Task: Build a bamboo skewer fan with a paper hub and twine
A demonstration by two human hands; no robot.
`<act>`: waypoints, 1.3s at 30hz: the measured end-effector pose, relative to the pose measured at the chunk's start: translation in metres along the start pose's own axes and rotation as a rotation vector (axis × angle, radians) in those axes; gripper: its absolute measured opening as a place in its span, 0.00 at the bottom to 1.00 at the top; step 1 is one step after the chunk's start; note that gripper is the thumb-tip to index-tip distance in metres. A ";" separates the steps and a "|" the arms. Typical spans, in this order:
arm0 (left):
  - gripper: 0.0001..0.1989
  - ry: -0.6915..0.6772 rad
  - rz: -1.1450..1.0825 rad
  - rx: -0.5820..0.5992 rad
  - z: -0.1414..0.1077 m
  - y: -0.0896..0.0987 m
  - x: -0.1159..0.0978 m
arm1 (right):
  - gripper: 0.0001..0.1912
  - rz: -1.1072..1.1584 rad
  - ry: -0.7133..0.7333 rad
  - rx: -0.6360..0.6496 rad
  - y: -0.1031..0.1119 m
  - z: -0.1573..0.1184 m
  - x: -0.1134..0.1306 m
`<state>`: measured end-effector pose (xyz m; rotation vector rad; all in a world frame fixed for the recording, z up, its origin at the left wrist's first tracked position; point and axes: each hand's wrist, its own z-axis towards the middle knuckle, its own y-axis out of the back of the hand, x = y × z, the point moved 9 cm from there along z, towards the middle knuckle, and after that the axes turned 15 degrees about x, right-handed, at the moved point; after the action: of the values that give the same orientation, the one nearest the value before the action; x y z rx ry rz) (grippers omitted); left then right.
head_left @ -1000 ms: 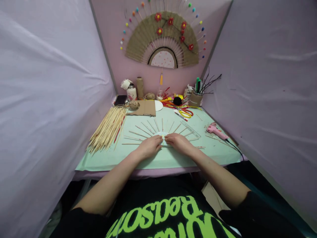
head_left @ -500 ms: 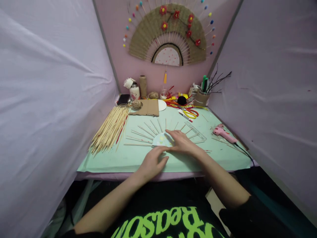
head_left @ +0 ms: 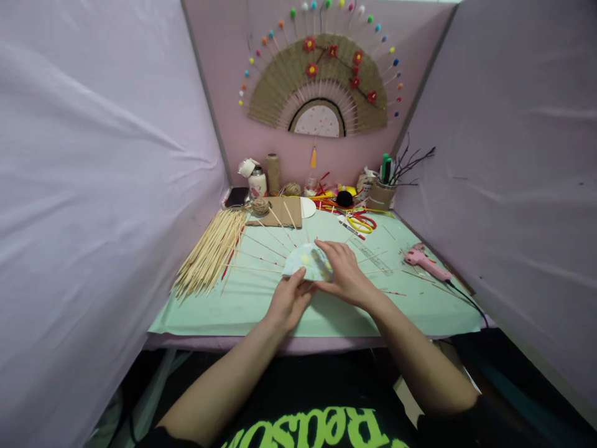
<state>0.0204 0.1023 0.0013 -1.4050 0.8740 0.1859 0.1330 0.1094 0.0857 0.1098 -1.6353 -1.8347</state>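
A pale blue half-disc [head_left: 298, 256] with yellow patches has thin sticks [head_left: 263, 242] fanning out from its curved edge. My left hand [head_left: 290, 300] grips its lower edge, thumb on the front face and the fingers beneath. On the right part of the piece lies my right hand [head_left: 342, 270], its fingers curved over the face and holding it too. The half-disc looks lifted and tilted above the green table cover [head_left: 261, 314]. My right hand hides the right end of the half-disc and the roots of the sticks there.
Loose sticks [head_left: 209, 252] are heaped at the left. A pink glue gun [head_left: 426, 262] with a cable lies at the right. Behind are cardboard [head_left: 289, 219], scissors [head_left: 361, 224], a marker [head_left: 351, 231], jars and twigs. A clear ruler [head_left: 373, 256] lies right of my hands.
The half-disc with its sticks has come up off the table and tilted. My left thumb has moved onto its face, where the hand lay at the lower edge before. The view has shifted slightly.
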 end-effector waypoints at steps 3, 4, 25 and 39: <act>0.14 -0.098 0.021 -0.019 0.018 -0.002 -0.017 | 0.35 0.022 0.014 -0.140 0.023 -0.003 0.004; 0.15 -0.126 0.030 -0.018 0.023 -0.003 -0.026 | 0.28 0.043 0.008 -0.212 0.037 -0.009 0.004; 0.15 -0.292 0.017 0.297 0.071 -0.020 -0.092 | 0.33 1.239 -0.005 -0.291 -0.012 0.074 -0.043; 0.07 -0.324 -0.181 0.135 0.078 0.001 -0.083 | 0.20 1.737 -0.023 -0.544 -0.046 0.092 -0.060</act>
<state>-0.0044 0.2038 0.0458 -1.2760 0.4813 0.2057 0.1163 0.2190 0.0414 -1.1676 -0.5570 -0.7196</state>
